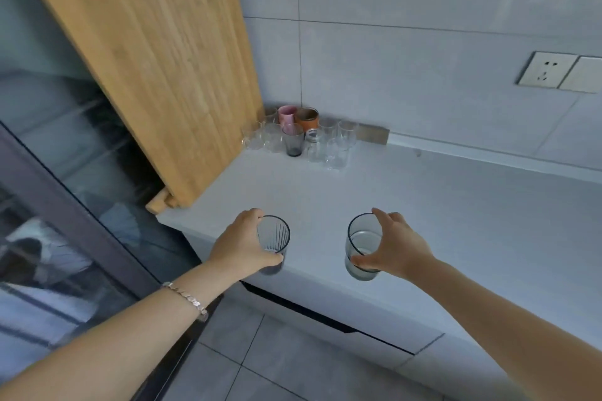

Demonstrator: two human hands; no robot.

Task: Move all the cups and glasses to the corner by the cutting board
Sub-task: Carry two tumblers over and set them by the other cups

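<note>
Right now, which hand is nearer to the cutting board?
Left. The left hand holds a glass just below the cutting board's bottom corner; the right hand holds another glass farther right.

Two smoky grey glasses, a ribbed tumbler [273, 246] and a smooth tumbler [363, 246], stand upright low in the frame. At centre, the clustered cups [294, 135] crowd beside the leaning cutting board [146, 52].

The cutting board [143, 68] is pale striped wood, the counter [407, 205] speckled white. A pink cup [286, 114] and orange cup [307, 119] stand out; the ribbed glass [275, 239] is smoky grey.
</note>
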